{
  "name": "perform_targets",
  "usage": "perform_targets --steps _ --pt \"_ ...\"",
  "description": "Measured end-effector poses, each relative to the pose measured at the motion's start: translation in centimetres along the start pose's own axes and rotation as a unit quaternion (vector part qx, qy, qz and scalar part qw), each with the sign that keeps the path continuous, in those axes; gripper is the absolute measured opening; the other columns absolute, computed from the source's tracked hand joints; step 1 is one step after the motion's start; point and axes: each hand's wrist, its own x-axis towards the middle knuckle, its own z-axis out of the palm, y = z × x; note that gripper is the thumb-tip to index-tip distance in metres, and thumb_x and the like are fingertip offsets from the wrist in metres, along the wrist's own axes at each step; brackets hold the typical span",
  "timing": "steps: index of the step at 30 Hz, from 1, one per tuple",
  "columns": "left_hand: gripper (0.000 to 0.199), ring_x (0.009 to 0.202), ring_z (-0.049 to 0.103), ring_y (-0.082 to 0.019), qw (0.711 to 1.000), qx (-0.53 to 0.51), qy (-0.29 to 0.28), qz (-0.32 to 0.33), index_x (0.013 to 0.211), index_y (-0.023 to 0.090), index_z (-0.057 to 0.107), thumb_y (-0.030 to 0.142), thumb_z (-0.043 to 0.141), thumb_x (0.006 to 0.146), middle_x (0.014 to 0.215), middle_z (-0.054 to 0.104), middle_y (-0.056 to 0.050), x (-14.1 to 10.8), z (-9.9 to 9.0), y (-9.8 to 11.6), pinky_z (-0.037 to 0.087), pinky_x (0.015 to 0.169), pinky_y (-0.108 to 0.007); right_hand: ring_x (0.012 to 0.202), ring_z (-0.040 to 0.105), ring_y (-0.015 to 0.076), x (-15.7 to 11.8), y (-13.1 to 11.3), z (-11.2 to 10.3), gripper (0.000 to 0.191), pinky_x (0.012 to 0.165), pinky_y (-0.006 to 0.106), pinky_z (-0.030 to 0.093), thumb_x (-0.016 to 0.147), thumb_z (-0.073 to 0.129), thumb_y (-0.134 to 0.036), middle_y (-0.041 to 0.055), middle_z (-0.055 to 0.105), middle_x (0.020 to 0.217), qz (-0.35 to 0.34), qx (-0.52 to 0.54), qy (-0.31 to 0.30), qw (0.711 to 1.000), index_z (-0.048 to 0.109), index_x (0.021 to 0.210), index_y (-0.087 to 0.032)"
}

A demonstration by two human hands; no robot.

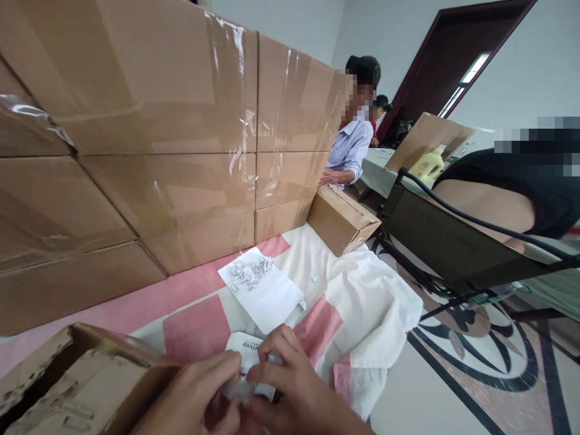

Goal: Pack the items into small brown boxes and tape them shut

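Both hands meet low in the middle of the head view, over the pink and white cloth. My left hand (194, 393) is closed, its thumb and fingers pinching a small translucent white piece (243, 388). On the same piece, my right hand (294, 380) closes from the other side with bent fingers. Its exact kind cannot be made out, since the fingers cover much of it. Right behind the fingertips shows a white item printed "VIVID" (249, 349), partly hidden by the hands. Farther off, a white paper sheet (272, 299) carries a pile of small whitish pieces (251, 273).
Taped cardboard boxes (181, 109) form a wall at the left and back. An opened carton (86, 386) stands at lower left, a smaller box (342, 220) beyond the cloth (194, 326). A person (351, 145) sits behind it; another occupies the folding chair (453, 229) at right.
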Motion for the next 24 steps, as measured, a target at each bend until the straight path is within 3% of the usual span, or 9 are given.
perform_targets --steps 5,9,19,24 --pt "0.015 0.066 0.052 -0.014 0.999 0.003 -0.046 -0.006 0.071 0.021 0.039 0.016 0.052 0.077 0.07 0.052 0.003 0.26 -0.58 0.84 0.04 0.064 -0.022 0.092 0.054 0.0186 0.11 -0.17 -0.08 0.032 0.082 0.034 0.046 0.074 0.083 -0.019 0.002 0.056 0.1 0.006 0.005 -0.004 1.0 0.062 0.097 -0.024" --pt "0.015 0.067 0.051 -0.013 0.998 -0.019 -0.061 -0.005 0.072 0.021 0.038 0.017 0.051 0.079 0.071 0.051 0.003 0.24 -0.94 0.69 0.04 0.065 -0.022 0.092 0.054 0.0183 0.3 -0.16 -0.2 0.036 0.083 0.034 0.046 0.072 0.084 -0.018 0.0015 0.055 0.099 0.001 0.021 0.013 1.0 0.063 0.099 -0.025" --pt "0.007 0.075 0.055 -0.014 0.996 -0.083 -0.018 0.017 0.077 0.021 0.047 0.018 0.05 0.082 0.077 0.058 0.002 0.19 -0.84 0.08 0.043 0.071 -0.022 0.092 0.053 0.0187 0.19 0.19 0.22 0.036 0.08 0.034 0.045 0.069 0.082 -0.016 0.0012 0.055 0.098 0.004 0.04 0.01 0.999 0.063 0.099 -0.025" --pt "0.013 0.065 0.048 -0.012 0.996 -0.093 -0.014 0.013 0.074 0.021 0.043 0.015 0.054 0.075 0.071 0.052 0.004 0.5 -0.78 0.45 0.036 0.061 -0.021 0.094 0.054 0.0188 0.07 0.5 0.22 0.031 0.081 0.033 0.046 0.078 0.08 -0.022 0.0021 0.053 0.099 0.015 0.057 0.004 0.998 0.064 0.104 -0.024"
